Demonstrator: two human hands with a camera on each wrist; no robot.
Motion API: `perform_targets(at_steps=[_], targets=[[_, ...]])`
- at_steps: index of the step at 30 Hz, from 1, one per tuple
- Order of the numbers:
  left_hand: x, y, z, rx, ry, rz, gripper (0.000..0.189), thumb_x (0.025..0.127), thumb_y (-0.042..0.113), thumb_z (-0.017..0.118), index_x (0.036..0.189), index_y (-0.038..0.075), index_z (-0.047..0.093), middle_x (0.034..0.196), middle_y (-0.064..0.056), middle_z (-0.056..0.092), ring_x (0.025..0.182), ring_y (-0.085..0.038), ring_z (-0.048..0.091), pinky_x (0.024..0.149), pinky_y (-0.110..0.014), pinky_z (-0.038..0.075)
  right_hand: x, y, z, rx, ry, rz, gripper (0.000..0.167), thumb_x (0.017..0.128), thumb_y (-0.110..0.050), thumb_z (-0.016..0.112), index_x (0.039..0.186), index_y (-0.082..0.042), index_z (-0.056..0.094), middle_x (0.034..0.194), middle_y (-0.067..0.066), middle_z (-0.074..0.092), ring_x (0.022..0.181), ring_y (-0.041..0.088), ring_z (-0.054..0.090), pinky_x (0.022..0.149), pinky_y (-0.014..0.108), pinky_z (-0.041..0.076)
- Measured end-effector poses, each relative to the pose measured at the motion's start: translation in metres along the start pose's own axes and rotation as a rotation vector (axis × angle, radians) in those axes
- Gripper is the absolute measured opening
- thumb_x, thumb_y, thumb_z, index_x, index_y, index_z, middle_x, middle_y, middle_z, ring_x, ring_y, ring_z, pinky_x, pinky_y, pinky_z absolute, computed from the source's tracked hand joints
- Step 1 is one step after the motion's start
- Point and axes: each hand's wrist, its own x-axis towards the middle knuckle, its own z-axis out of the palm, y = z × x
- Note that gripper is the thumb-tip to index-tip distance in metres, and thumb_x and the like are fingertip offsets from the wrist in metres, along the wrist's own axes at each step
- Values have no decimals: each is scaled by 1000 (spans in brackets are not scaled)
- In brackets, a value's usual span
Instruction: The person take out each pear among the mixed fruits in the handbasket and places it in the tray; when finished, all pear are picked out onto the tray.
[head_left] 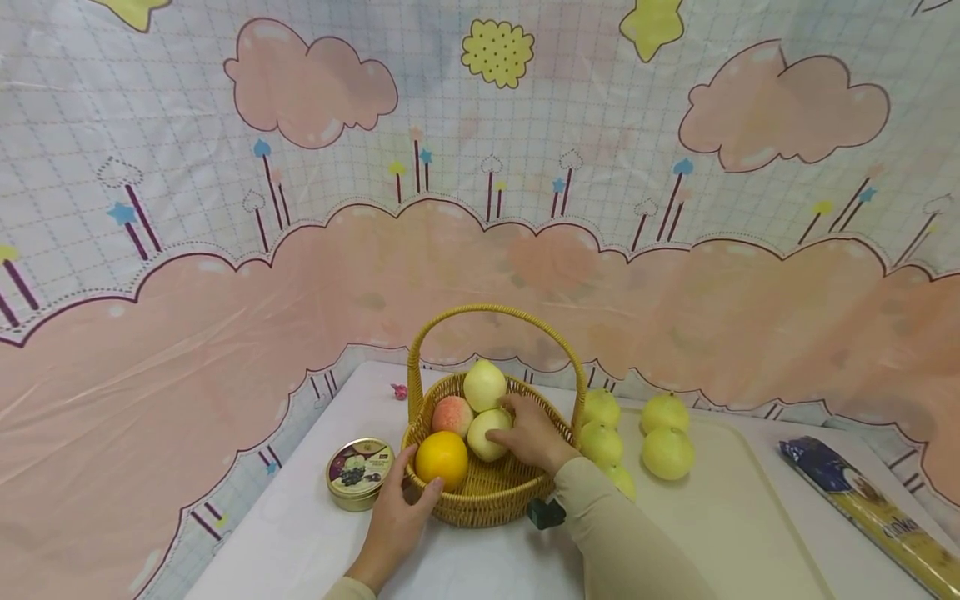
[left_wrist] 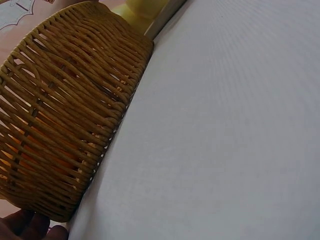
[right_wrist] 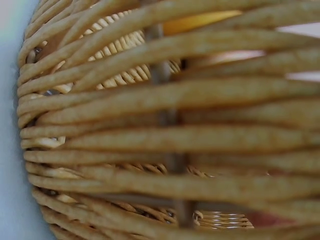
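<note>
A wicker basket [head_left: 480, 508] with a tall arched handle stands on the white table. My left hand [head_left: 397, 517] holds its front left rim, thumb and fingers spread round the curved end; some fingertips [left_wrist: 35, 225] touch the wicker in the left wrist view. Beside that thumb lies an orange [head_left: 441, 460] in the basket. My right hand [head_left: 536, 433] reaches over the right rim and grips a pale yellow-green pear [head_left: 487, 437] inside. Behind it sit a peach [head_left: 452, 416] and another pale pear [head_left: 484, 386]. Wicker [right_wrist: 225, 140] fills the right wrist view, hiding that hand's fingers.
Several pale pears [head_left: 667, 452] stand on a cream tray [head_left: 712, 525] at the right. Beyond it lies a long blue and gold packet [head_left: 870, 508]. A round tin [head_left: 360, 473] is left of the basket; a small pink wrapped item [head_left: 399, 391] lies behind it.
</note>
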Motion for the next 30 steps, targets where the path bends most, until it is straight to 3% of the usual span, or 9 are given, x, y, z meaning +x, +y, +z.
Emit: perform_targets(at_steps=[11,30], targets=[[2,-4,2,-12,2,-6,72,96,36,66,152,5,33,156,-25,31,144,-45,27,114,-61,24,-1,1,1,16,-28,60,65,86,-28,78,134,7,51,133,22,56,119,34,55,101,49,46],[6,-5,3,-15,-8,-12,73,96,36,66,152,6,32,157,-24,30,144,-44,27,115,-60,23,1,1,1,77,16,8,67,77,-20,84,132,6,54,130,20,57,115,34,56,99,48,47]])
